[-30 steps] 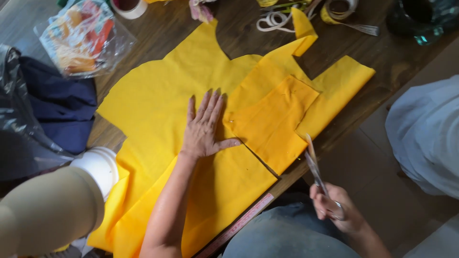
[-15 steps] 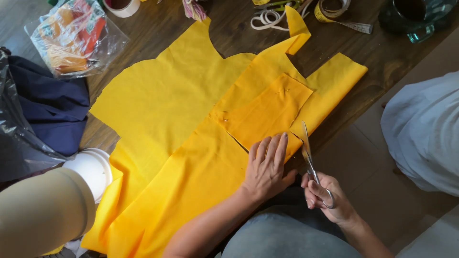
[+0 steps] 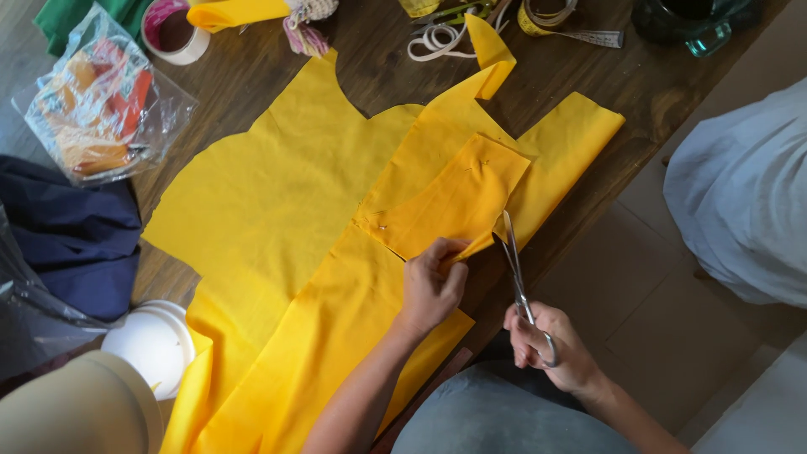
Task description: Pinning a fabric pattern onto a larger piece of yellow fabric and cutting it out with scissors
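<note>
A large piece of yellow fabric (image 3: 277,219) lies spread on a dark wooden table (image 3: 387,67). A darker orange-yellow fabric piece (image 3: 445,202) is pinned on top of it near the table's front edge. My left hand (image 3: 430,286) pinches the lower edge of that orange piece and lifts it slightly. My right hand (image 3: 551,345) holds metal scissors (image 3: 514,261) by the handles, blades pointing up at the fabric edge just right of my left hand.
A clear plastic bag of colourful items (image 3: 101,109) and a tape roll (image 3: 172,29) sit at the back left. Navy cloth (image 3: 76,235) lies left. A measuring tape (image 3: 563,25), white cord (image 3: 437,38) and white lid (image 3: 151,345) are nearby. Another person's light sleeve (image 3: 740,202) is right.
My left hand went from lying flat on the yellow fabric to pinching the orange piece's lower edge. The scissors in my right hand moved up toward that edge.
</note>
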